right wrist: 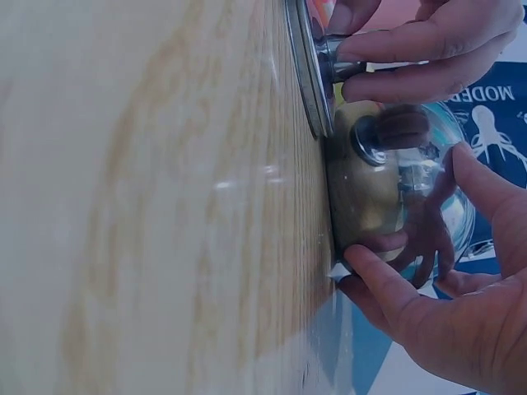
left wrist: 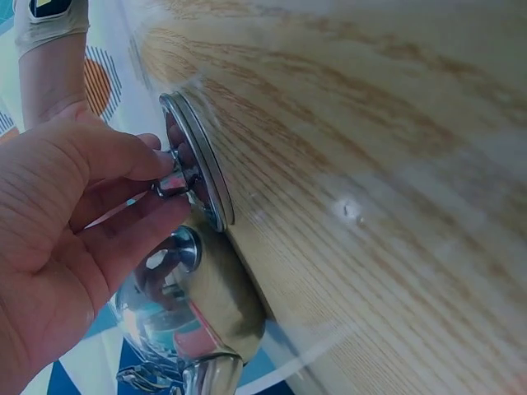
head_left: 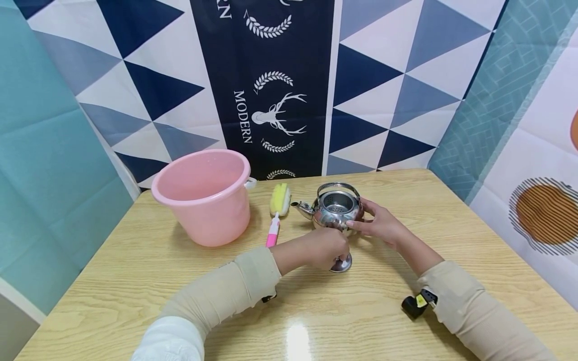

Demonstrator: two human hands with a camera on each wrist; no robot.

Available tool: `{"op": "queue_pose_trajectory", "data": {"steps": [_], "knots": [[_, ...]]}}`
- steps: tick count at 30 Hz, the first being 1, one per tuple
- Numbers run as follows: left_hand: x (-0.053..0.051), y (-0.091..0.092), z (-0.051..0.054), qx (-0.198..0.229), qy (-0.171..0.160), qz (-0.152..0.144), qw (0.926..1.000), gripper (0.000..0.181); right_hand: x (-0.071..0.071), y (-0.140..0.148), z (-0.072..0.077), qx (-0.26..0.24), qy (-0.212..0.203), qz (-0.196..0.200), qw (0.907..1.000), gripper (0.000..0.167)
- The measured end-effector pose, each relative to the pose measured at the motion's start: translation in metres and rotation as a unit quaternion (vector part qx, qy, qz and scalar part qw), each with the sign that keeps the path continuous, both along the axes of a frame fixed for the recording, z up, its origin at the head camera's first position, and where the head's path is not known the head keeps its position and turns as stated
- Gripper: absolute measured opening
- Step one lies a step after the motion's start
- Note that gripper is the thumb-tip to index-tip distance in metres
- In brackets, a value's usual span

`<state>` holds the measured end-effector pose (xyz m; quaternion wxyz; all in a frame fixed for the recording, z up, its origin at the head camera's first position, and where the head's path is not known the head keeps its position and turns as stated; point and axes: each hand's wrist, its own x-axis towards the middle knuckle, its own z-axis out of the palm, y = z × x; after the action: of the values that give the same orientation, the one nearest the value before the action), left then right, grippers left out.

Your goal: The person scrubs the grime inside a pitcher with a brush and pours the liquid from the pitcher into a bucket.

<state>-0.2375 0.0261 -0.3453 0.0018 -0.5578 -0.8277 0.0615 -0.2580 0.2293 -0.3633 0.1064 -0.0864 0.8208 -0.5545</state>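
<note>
A shiny steel teapot (head_left: pixel 331 219) stands on the wooden table with its top uncovered, and a perforated strainer (head_left: pixel 338 203) shows inside. Its spout points left and its handle arches upright. My left hand (head_left: pixel 324 246) pinches the knob of the round steel lid (left wrist: pixel 202 160), which is at the tabletop just in front of the pot. In the wrist views the lid's rim appears down against the wood. My right hand (head_left: pixel 383 225) holds the pot's rounded body (right wrist: pixel 403 206) from the right side, thumb and fingers spread around it.
A pink bucket (head_left: pixel 217 220) stands at the back left. Between bucket and teapot lies a brush with a yellow and white sponge head (head_left: pixel 280 199) and a pink handle (head_left: pixel 272 236), partly behind the left forearm. A patterned cloth wall (head_left: pixel 375 90) rises behind the table.
</note>
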Motion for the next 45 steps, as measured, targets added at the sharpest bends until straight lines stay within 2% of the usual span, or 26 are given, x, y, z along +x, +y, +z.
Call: {"op": "queue_pose_trajectory", "data": {"steps": [10,20,28,33,38,41,45], "knots": [[0.000,-0.001,0.002,0.002,0.011,0.008,0.9999,0.015,0.000,0.000,-0.001,0.001,-0.003,-0.003,1.0000,0.095],[0.003,0.001,0.006,0.022,0.003,0.005,0.9997,0.012,0.000,0.000,-0.002,-0.002,-0.002,0.002,1.0000,0.095],[0.003,0.003,0.012,0.054,0.051,-0.004,0.9972,0.024,0.001,0.001,-0.002,-0.003,0.008,0.017,0.9998,0.085],[0.002,0.003,0.017,0.104,0.098,-0.017,0.9896,0.022,0.003,0.000,0.000,0.007,0.002,0.019,0.9998,0.084],[0.000,0.004,0.022,0.168,0.153,-0.031,0.9734,0.025,0.002,0.001,0.001,0.009,0.006,0.019,0.9998,0.088],[-0.002,0.005,0.025,0.193,0.168,-0.024,0.9664,0.022,0.001,0.002,0.000,0.003,0.007,0.021,0.9998,0.090],[-0.003,0.007,0.031,0.199,0.179,-0.004,0.9635,0.015,0.001,0.002,-0.001,-0.012,0.009,0.022,0.9996,0.089]]}}
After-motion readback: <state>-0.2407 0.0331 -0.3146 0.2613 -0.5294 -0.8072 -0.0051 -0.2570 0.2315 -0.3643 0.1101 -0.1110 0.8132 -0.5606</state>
